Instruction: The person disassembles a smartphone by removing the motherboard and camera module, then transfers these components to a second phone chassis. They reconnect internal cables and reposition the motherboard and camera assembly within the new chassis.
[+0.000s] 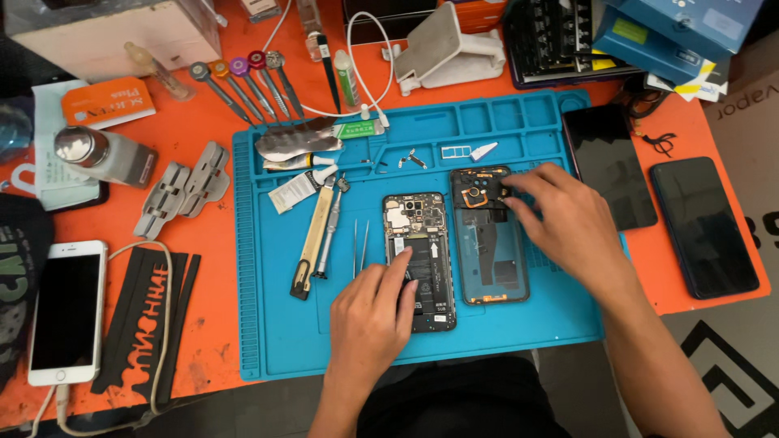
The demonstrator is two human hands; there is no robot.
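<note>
An opened phone (419, 243) with its circuit board and battery exposed lies on a blue repair mat (276, 324). My left hand (369, 316) rests on its lower left part, fingers pressing the battery area. Beside it to the right lies the phone's detached back cover (487, 251), inner side up. My right hand (568, 223) reaches over the cover's top right corner, its fingertips touching near the camera cutout. Neither hand holds a tool.
Tweezers (359, 247), a screwdriver (329, 231) and a knife-like tool (310, 247) lie left of the phone. Two dark phones (608, 166) (704, 227) lie at the right, a white phone (66, 312) at the left. Screwdrivers (243, 85), boxes and a stand crowd the back.
</note>
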